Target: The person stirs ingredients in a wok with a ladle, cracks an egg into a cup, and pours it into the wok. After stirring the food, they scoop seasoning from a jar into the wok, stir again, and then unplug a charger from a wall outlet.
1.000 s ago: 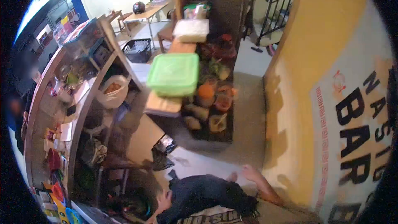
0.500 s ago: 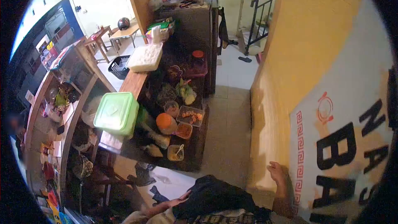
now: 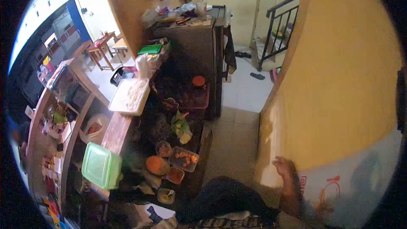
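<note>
My right hand (image 3: pixel 283 168) is raised beside the yellow wall (image 3: pixel 335 80) at the lower right, its fingers loosely bent and apart, with nothing visible in them. Whether it touches the wall is unclear. My left hand does not show; only pale cloth (image 3: pixel 169 222) is at the bottom edge. Left of my body, the dark table holds an orange-lidded jar (image 3: pixel 154 164), a tub of orange-brown pieces (image 3: pixel 185 158), a small tub of red-orange food (image 3: pixel 175 175) and a tub with a spoon (image 3: pixel 165 196).
A green-lidded box (image 3: pixel 101 165) and a white container (image 3: pixel 129 96) stand on the wooden ledge (image 3: pixel 117 131). Leafy vegetables (image 3: pixel 181 128) lie farther back on the table. Beyond are a dark cabinet (image 3: pixel 186 46), floor tiles (image 3: pixel 235 135) and a stair railing (image 3: pixel 277 32). Someone is partly visible at the far left.
The view has shifted, so the table and its containers appear lower and farther left. My left hand has gone out of view. My right hand keeps nearly the same pose.
</note>
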A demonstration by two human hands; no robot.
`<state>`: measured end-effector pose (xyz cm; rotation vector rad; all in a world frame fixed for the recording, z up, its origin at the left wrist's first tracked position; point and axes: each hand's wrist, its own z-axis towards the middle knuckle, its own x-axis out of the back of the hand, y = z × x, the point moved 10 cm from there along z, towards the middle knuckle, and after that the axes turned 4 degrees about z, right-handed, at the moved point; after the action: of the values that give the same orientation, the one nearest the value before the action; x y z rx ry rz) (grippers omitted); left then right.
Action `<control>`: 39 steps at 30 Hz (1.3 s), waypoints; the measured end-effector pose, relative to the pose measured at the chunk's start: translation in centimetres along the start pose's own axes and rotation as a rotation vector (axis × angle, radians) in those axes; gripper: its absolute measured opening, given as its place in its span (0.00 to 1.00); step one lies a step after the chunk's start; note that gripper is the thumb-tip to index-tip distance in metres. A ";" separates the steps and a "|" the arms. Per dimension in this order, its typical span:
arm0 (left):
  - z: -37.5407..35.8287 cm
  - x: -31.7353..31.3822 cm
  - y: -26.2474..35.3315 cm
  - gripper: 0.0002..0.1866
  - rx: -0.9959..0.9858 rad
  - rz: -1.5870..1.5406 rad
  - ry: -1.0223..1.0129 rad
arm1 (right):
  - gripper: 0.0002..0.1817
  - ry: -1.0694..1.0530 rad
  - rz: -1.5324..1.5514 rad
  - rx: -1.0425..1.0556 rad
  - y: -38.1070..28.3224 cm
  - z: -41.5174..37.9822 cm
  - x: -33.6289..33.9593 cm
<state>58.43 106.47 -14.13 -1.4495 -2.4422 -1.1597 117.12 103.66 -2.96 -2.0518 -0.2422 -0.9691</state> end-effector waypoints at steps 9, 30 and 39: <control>15.2 5.9 19.9 0.24 -0.063 -0.088 0.244 | 0.17 -0.189 0.858 -0.244 0.9 30.7 -3.0; 46.6 33.6 59.9 0.20 -0.203 -0.172 0.698 | 0.24 -0.353 -0.254 0.161 -16.2 96.5 4.4; 57.4 37.0 69.3 0.19 0.018 -0.262 0.868 | 0.23 -0.523 0.670 -0.233 -14.6 118.4 11.7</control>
<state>109.14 188.38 -0.41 -0.4338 -2.0019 -1.4048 183.30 200.49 -27.76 -2.3314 0.2948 -0.0462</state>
